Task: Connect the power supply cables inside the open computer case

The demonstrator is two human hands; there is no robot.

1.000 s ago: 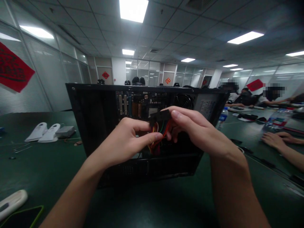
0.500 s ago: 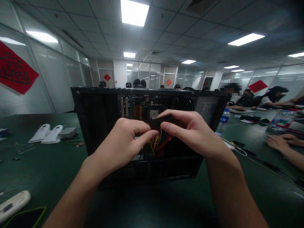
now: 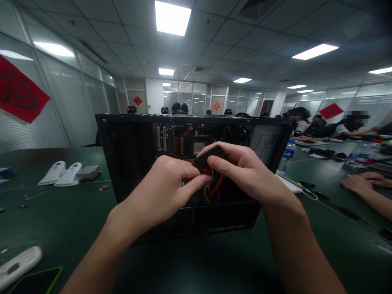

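An open black computer case [image 3: 128, 159] stands in front of me, its circuit board [image 3: 196, 132] showing at the back. In front of the board, my right hand [image 3: 245, 169] grips a black cable connector [image 3: 206, 159] between thumb and fingers. Red, yellow and dark wires [image 3: 215, 190] hang from the connector into the case. My left hand [image 3: 173, 179] is closed in a pinch on the wires just below the connector's left end. Its fingertips partly cover the wires there.
White slippers [image 3: 63, 173] and a grey box [image 3: 88, 172] lie left on the green table [image 3: 76, 220]. A white handheld object [image 3: 23, 263] is near left. Right are a water bottle [image 3: 287, 155], cables [image 3: 339, 208] and another person's hands [image 3: 361, 182].
The connector has tilted, showing more of its broad face. My left fingers have shifted slightly right and down, from beside the connector onto the wires under it.
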